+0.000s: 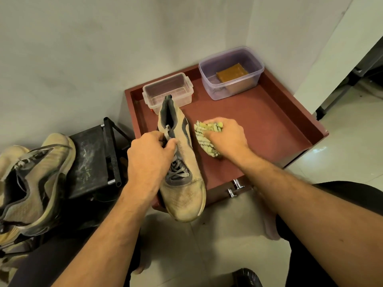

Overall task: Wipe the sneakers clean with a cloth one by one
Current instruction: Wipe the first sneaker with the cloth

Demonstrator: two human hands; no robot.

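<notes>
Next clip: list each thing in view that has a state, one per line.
Sneaker: held by its laces, toe toward the person.
Left hand: grips the laces.
Cloth: bunched, on the tray.
Right hand: grips the cloth.
Small clear box: open, nothing visible inside.
Purple tub: open, brown block inside.
Other sneakers: piled at left, untouched.

No readable text, labels, brand names, numbers or signs anywhere in view. The sneaker (180, 162) has a dark curved side marking, but no lettering on it. Both plastic boxes, the near-left clear box (167, 91) and the far-right tinted box (231, 72), carry no legible print.
</notes>
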